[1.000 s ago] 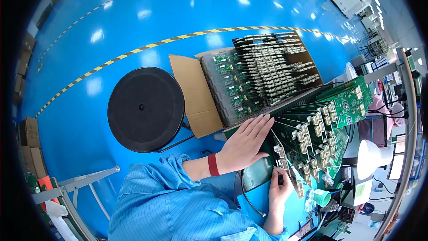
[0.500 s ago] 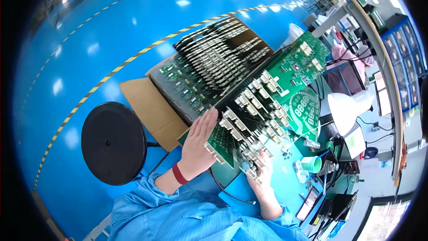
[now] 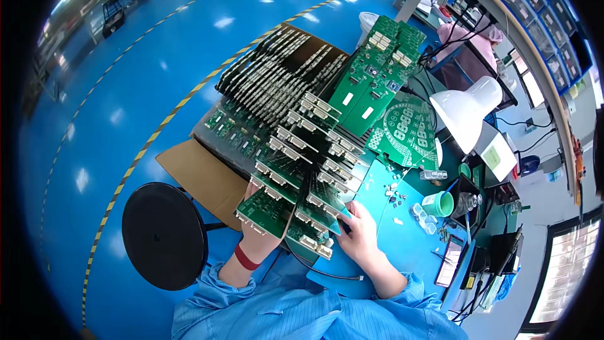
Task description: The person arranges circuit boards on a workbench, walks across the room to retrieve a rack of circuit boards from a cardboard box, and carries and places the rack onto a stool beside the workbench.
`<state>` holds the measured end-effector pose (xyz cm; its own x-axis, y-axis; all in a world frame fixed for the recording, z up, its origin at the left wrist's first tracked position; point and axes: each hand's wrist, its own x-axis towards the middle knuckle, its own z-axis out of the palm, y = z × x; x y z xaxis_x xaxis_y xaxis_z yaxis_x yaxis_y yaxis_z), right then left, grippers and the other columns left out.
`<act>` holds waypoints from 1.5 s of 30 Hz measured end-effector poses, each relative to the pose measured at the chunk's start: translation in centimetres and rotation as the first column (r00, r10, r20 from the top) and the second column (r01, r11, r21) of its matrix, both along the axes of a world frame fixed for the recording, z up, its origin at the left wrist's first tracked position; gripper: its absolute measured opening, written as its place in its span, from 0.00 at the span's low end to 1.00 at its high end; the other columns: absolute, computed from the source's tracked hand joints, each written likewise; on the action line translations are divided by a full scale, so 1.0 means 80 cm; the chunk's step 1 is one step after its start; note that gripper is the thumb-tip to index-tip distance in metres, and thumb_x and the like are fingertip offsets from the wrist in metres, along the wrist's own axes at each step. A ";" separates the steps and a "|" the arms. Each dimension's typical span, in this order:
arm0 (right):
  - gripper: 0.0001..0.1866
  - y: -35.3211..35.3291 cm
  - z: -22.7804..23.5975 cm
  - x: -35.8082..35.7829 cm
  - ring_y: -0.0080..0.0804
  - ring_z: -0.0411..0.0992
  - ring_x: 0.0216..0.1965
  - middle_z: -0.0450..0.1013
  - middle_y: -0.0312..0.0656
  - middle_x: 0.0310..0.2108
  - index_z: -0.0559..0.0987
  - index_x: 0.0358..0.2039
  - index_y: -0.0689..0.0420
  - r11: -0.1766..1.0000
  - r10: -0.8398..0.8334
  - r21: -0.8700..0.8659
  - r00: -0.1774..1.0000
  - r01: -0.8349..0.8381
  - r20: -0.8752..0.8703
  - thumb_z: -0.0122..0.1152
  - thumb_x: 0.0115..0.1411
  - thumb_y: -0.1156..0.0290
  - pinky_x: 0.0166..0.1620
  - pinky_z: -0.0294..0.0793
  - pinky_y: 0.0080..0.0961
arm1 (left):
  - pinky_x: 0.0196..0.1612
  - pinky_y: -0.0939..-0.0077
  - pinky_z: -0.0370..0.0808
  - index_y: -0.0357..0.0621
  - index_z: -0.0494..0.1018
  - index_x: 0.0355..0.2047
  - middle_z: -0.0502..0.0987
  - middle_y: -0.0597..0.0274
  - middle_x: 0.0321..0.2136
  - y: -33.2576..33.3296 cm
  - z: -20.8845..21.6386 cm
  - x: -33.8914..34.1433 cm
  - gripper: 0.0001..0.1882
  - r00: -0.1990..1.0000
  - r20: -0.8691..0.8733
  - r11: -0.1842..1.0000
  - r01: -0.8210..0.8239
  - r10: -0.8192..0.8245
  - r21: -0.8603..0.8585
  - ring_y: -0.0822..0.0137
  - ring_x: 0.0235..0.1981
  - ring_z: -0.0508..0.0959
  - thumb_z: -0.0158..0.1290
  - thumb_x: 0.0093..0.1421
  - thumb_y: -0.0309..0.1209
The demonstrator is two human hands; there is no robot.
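Observation:
Between my two hands is a stack of green circuit boards (image 3: 267, 210), edges fanned and rows of white connectors facing up. My left hand (image 3: 257, 243), with a red band at the wrist, is closed on the left side of the stack; its fingers are mostly hidden under the boards. My right hand (image 3: 360, 232) grips the right edge, thumb on top. Just beyond, a carton holds upright rows of boards (image 3: 277, 79) and flat boards (image 3: 236, 127) in a grey tray. Large green boards (image 3: 365, 88) lie on the bench to the right.
A round black stool (image 3: 165, 236) stands left of the carton's open flap (image 3: 204, 173). On the bench are a board with a ring pattern (image 3: 409, 127), a white lamp (image 3: 467, 110), a green cup (image 3: 437, 204), small loose parts (image 3: 395, 196) and a phone (image 3: 449, 259). A cable (image 3: 327, 273) lies near me.
The boards have come nearer and turned, now gathered between both hands. My left hand has moved from the stack's outer face to beneath its left side. The view has shifted slightly.

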<state>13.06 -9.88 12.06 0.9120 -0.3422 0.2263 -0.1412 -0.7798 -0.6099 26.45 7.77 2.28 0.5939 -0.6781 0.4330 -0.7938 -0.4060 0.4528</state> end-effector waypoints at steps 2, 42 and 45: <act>0.09 -0.001 -0.004 0.000 0.44 0.70 0.33 0.69 0.44 0.31 0.77 0.30 0.59 1.000 0.003 0.007 0.998 -0.003 0.061 0.65 0.46 0.79 0.36 0.71 0.34 | 0.61 0.47 0.63 0.43 0.73 0.51 0.70 0.48 0.52 -0.001 -0.001 0.000 0.21 0.997 -0.072 0.990 -0.013 0.003 -0.140 0.45 0.54 0.69 0.56 0.56 0.33; 0.06 -0.008 -0.007 -0.001 0.38 0.71 0.32 0.70 0.38 0.30 0.79 0.30 0.54 0.999 0.033 0.018 0.994 -0.036 0.106 0.65 0.50 0.76 0.34 0.72 0.30 | 0.63 0.59 0.60 0.51 0.59 0.63 0.62 0.60 0.61 0.019 -0.042 -0.007 0.29 0.993 -0.106 0.997 0.057 -0.052 0.047 0.60 0.61 0.64 0.45 0.64 0.48; 0.06 -0.008 -0.007 -0.002 0.37 0.70 0.31 0.69 0.37 0.30 0.79 0.31 0.54 0.999 0.042 0.007 0.993 -0.043 0.111 0.64 0.51 0.75 0.33 0.72 0.31 | 0.63 0.59 0.60 0.51 0.59 0.62 0.63 0.60 0.61 0.019 -0.041 -0.006 0.29 0.993 -0.102 0.997 0.058 -0.053 0.049 0.59 0.61 0.64 0.45 0.64 0.48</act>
<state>12.90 -10.55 11.46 0.8953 -0.3062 0.3235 -0.0392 -0.7776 -0.6276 25.94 9.26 -0.99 0.5936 -0.7311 0.3362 -0.7670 -0.3876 0.5113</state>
